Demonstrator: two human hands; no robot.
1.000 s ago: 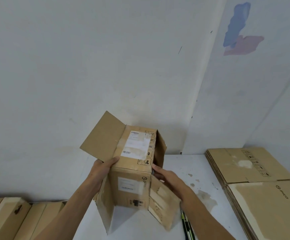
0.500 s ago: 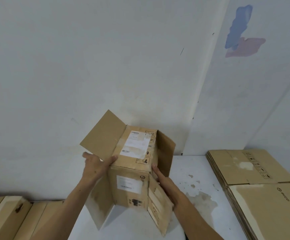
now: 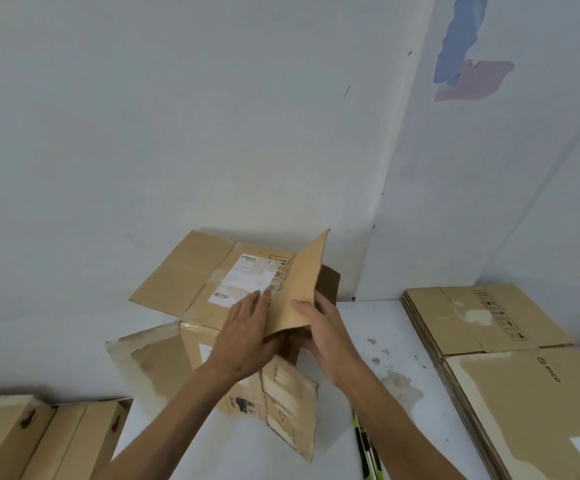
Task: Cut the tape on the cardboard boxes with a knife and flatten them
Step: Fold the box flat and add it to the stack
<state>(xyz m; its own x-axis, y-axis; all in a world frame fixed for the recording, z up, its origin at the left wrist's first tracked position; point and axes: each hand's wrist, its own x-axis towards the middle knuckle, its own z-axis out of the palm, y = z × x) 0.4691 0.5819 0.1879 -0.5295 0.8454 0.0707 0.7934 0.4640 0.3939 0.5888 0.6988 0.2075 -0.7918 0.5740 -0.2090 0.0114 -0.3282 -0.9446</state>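
both hands now lie on the box top: left hand pressing flat beside the label, right hand gripping the raised flap. cardboard box sits lower on the worktop, collapsing, flaps splayed wider.

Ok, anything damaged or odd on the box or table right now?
Yes. The box has torn surface paper on its lower-left flap, pale where a layer peeled off. The white table carries brown stains right of the box. Nothing looks spilled.
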